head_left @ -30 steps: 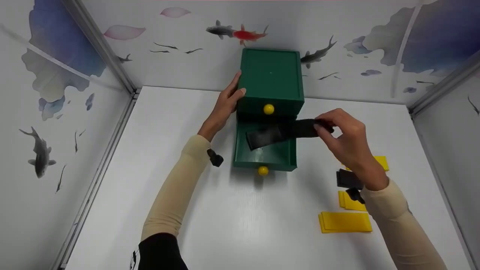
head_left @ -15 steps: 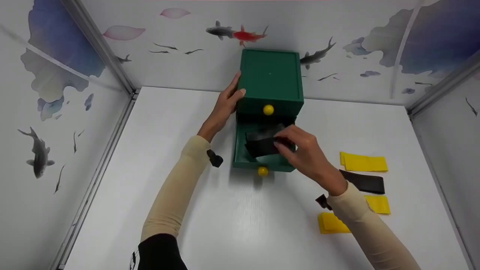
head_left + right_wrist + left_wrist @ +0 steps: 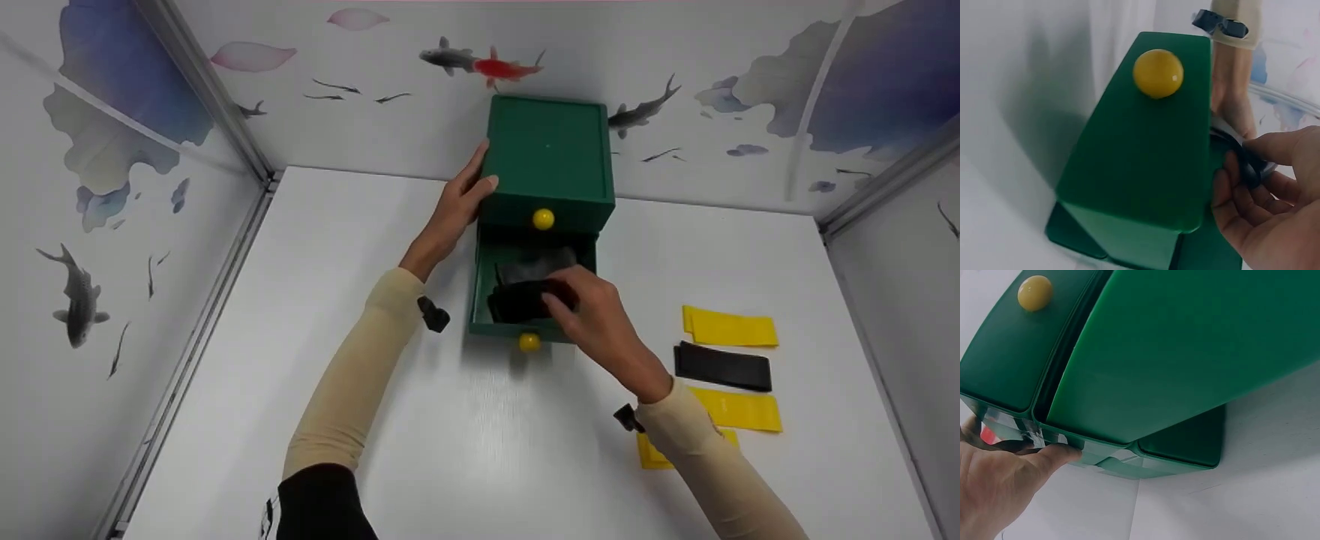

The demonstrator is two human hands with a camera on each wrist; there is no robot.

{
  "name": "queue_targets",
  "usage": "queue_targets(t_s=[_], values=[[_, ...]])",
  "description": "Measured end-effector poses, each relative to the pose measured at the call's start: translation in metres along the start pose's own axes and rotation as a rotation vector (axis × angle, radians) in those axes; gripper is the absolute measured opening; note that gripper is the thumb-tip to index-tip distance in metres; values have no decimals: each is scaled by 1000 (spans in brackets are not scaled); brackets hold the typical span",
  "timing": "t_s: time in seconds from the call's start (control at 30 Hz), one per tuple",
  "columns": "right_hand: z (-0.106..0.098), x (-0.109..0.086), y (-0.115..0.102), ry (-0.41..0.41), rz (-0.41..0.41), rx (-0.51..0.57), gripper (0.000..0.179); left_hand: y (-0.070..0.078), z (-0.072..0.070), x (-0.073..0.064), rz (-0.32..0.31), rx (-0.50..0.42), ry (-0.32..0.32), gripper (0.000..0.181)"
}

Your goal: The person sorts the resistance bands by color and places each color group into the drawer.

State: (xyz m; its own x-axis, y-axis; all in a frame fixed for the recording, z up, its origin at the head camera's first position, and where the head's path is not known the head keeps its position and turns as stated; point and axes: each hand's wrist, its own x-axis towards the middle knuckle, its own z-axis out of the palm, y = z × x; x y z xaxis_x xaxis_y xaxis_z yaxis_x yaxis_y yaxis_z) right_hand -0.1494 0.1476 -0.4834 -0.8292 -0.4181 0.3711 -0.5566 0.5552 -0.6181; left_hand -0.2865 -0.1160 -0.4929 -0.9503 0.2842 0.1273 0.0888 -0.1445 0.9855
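A small green drawer cabinet [image 3: 550,150] stands against the back wall, its lower drawer [image 3: 487,328] pulled out. Along the cabinet's left side lies my left hand [image 3: 451,214], thumb near the top edge; the left wrist view shows the thumb [image 3: 1061,454] touching the side wall. Over the drawer, my right hand [image 3: 600,315] pinches a flat black band [image 3: 514,302]. A greyer dark piece [image 3: 536,265] shows behind it; whether it belongs to the same band I cannot tell. In the right wrist view the band [image 3: 1249,171] bends between thumb and fingers, partly hidden by the drawer front.
Right of the cabinet, a column of folded bands lies on the white table [image 3: 450,450]: yellow [image 3: 735,328], black [image 3: 724,367], yellow [image 3: 742,410] and another yellow one [image 3: 651,454], partly under the right forearm. Each drawer has a yellow knob [image 3: 543,219]. Printed walls enclose the table.
My right hand has moved left and down, bringing the black band from above the drawer's right side into the drawer. The left hand has stayed on the cabinet.
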Motion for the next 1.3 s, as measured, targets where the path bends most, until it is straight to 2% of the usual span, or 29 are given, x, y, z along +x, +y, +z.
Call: queue_targets(t_s=[0.17, 0.27, 0.47, 0.63, 0.77, 0.93, 1.13, 1.3], values=[[-2, -4, 7, -22, 142, -53, 30, -3, 0, 0, 15, 11, -1, 69], [-4, -5, 6, -28, 194, -121, 34, -2, -1, -1, 13, 16, 1, 70], [-6, -6, 7, -6, 204, -295, 33, -3, -1, 1, 13, 3, -9, 70], [-6, -8, 17, 7, 198, -348, 35, -4, -1, 1, 7, 5, -7, 70], [-8, -11, 31, 55, 152, -349, 32, -4, 0, 0, 10, 13, 2, 69], [-17, -19, 54, 176, 114, -298, 28, -4, 0, 0, 11, 15, 0, 70], [-34, -37, 88, 277, 185, -212, 22, -4, 0, 1, 9, 1, -7, 69], [-51, -59, 117, 275, 215, -211, 25, 2, 0, 0, 0, -9, -18, 71]])
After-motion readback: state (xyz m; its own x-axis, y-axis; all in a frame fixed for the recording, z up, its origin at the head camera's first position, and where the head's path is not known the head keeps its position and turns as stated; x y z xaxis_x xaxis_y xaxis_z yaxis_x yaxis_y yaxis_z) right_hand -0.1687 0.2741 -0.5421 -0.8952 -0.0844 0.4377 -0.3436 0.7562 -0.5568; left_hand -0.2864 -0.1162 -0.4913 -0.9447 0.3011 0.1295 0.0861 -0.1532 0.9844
